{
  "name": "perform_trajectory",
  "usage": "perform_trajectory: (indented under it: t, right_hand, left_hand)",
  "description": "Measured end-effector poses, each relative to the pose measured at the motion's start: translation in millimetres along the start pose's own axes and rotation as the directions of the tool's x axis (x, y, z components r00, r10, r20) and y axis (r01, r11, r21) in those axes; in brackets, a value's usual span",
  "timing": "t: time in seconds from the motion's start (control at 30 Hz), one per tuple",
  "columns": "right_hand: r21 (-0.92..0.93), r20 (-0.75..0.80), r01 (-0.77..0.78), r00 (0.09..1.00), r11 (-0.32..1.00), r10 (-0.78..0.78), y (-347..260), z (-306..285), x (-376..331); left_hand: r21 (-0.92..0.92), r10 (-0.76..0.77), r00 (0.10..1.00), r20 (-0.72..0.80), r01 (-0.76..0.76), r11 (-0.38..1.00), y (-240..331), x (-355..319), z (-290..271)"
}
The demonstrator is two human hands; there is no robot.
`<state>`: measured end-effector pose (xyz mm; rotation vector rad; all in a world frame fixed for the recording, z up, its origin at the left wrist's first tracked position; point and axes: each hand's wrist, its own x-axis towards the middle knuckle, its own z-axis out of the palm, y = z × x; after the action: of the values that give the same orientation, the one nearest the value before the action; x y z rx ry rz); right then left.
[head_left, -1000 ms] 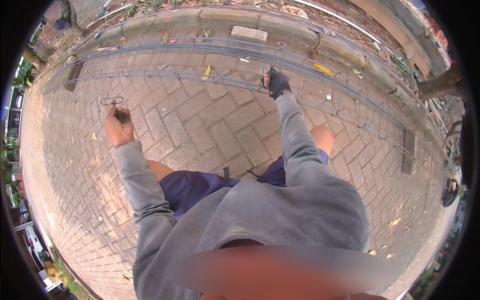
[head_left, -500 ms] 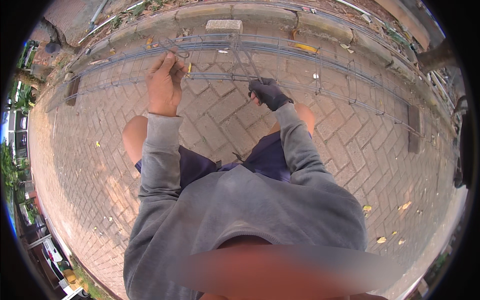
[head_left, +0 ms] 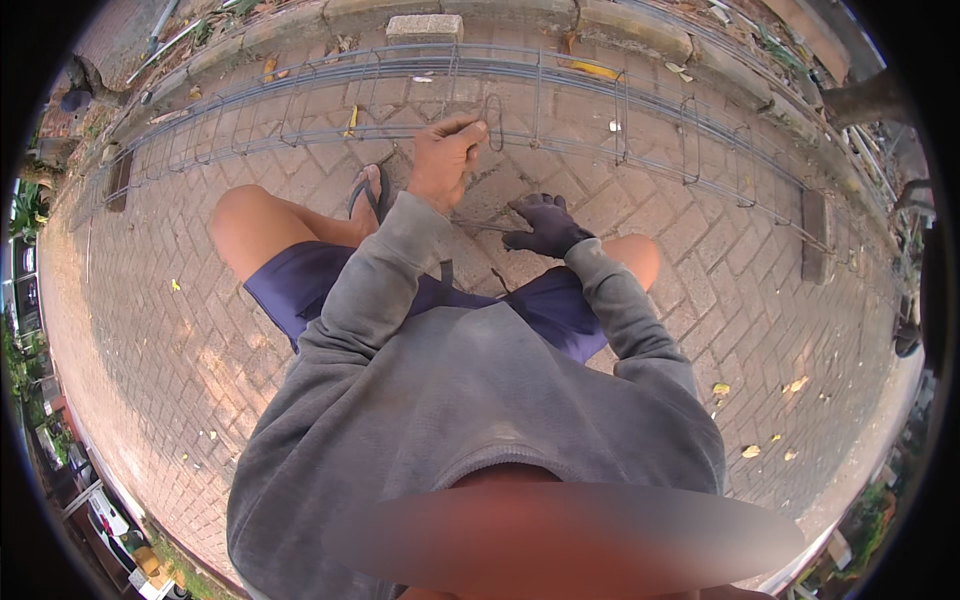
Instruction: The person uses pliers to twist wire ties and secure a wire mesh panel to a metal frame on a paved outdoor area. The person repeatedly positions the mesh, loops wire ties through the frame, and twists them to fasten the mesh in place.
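My left hand (head_left: pixel 446 163), bare, pinches a narrow bent wire loop (head_left: pixel 495 124) between thumb and fingers. The loop stands out to the right of the fingertips, in front of the long steel bar cage (head_left: pixel 380 130). Lower and to the right, my right hand (head_left: pixel 549 227) wears a dark glove that leaves some fingertips bare. Its thumb and fingers are spread, low over the paving. A thin dark rod-like thing (head_left: pixel 480 226) points toward the gap between them; its kind is unclear.
The cage spans the view left to right, propped on a block at the left (head_left: pixel 119 182) and another at the right (head_left: pixel 817 238). Behind it are a pale block (head_left: pixel 425 29) and a stone kerb (head_left: pixel 635 33). My sandalled foot (head_left: pixel 370 193) rests on the brick paving.
My left hand has moved right, away from the cage's left part. My right hand has come down toward me and opened, no longer gripping the long thin metal piece it held upright.
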<state>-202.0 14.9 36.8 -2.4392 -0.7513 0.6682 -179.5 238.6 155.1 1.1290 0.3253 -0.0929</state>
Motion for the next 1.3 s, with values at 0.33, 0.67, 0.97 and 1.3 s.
perform_trajectory:
  t: [0.33, 0.67, 0.97, 1.3]
  right_hand:
    - [0.988, -0.143, 0.114, 0.919, 0.100, 0.368, -23.1, -22.9, -7.0]
    - [-0.388, -0.554, -0.127, 0.824, 0.913, -0.121, -7.6, -56.8, -14.2]
    - [0.781, -0.343, 0.070, 0.878, 0.621, 0.333, -25.5, 3.1, -7.7]
    - [0.566, -0.310, -0.557, 0.540, 0.608, 0.783, 52.1, -24.3, -5.8]
  left_hand:
    - [0.489, -0.187, 0.960, 0.209, 0.062, 0.870, -47.2, 7.5, -16.9]
    - [0.727, -0.060, 0.734, 0.677, -0.653, 0.212, -6.5, 44.1, -10.1]
    - [0.529, -0.520, 0.485, 0.703, -0.846, -0.073, -39.6, 65.4, -14.7]
    - [0.879, 0.130, 0.954, 0.270, -0.299, 0.370, -54.0, 127.3, 2.8]
